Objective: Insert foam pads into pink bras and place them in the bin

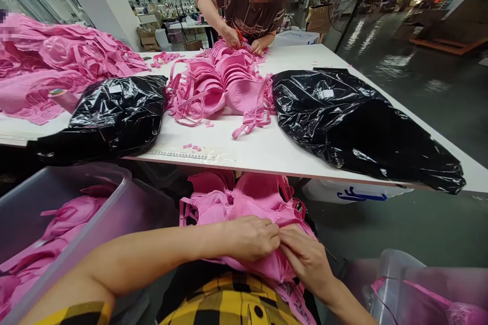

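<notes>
Pink bras [247, 203] lie across my lap, below the table's front edge. Over them my left hand [253, 237] is closed, its fingers curled and pinching a bit of a bra. My right hand [305, 253] meets it from the right, thumb and fingers pinched on the same bra. The fingertips of both hands almost touch, and what lies exactly between them is hidden. A lace-edged band [295, 300] hangs down below my right hand.
On the white table [183, 137] stand nested pink bras [224, 81] between two black plastic bags [122, 106], [343, 111]. Across it a person [247, 5] works with red-handled scissors. Plastic bins [125, 188], [400, 264] with pink pieces flank me.
</notes>
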A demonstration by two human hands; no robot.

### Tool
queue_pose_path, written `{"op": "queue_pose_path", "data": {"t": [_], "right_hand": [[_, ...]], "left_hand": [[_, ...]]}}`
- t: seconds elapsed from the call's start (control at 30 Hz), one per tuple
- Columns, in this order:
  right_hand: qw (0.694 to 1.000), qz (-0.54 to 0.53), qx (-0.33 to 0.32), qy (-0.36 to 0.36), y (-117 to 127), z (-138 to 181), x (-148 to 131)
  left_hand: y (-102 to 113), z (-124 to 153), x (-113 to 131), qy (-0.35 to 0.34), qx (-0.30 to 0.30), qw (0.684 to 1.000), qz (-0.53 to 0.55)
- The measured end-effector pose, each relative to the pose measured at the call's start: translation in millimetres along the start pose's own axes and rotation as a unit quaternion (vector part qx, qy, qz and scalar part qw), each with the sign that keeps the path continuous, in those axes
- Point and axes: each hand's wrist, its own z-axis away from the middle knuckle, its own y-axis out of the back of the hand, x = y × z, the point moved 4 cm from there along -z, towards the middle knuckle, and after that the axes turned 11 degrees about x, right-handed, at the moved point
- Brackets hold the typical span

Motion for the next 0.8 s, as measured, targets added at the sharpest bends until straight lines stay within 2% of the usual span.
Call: {"op": "queue_pose_path", "data": {"t": [0.1,0.23,0.37,0.47,0.53,0.6,0.63,0.67,0.7,0.73,0.77,0.8], "right_hand": [[0.997,-0.012,0.026,-0.070,-5.6,3.9,7.2],[0.992,-0.002,0.007,-0.123,-6.5,10.5,15.3],[0.995,0.009,0.016,-0.101,-6.9,10.3,10.2],[0.996,-0.003,0.038,-0.082,-11.5,7.7,3.1],[0.995,-0.012,0.051,-0.083,-13.1,6.5,1.3],[0.994,-0.018,0.053,-0.095,-12.4,5.7,2.2],[0.993,-0.019,0.051,-0.103,-11.2,5.3,3.5],[0.992,-0.020,0.049,-0.110,-9.7,4.7,4.8],[0.992,-0.022,0.046,-0.117,-8.1,3.9,6.1],[0.991,-0.026,0.044,-0.121,-6.8,2.8,7.0],[0.991,-0.033,0.040,-0.123,-6.1,1.4,7.4],[0.991,-0.039,0.033,-0.124,-6.1,-0.1,7.3]], "left_hand": [[2.1,7.4,-0.5,0.013,0.021,1.000,-0.016],[-0.3,13.3,1.5,0.016,0.067,0.997,-0.037],[-6.8,9.7,4.7,0.003,0.099,0.994,-0.043],[-3.9,8.7,6.3,0.016,0.126,0.991,-0.036],[2.6,15.0,10.9,0.042,0.156,0.987,-0.001],[8.7,30.1,16.9,0.117,0.196,0.970,0.087],[8.8,41.5,18.7,0.188,0.211,0.947,0.154],[5.4,55.5,19.3,0.285,0.215,0.904,0.238],[-2.5,71.5,20.5,0.392,0.200,0.834,0.332],[-13.2,87.6,23.9,0.490,0.175,0.740,0.426],[-23.5,100.8,29.5,0.556,0.154,0.638,0.509],[-31.5,109.5,35.1,0.589,0.150,0.546,0.577]]}}
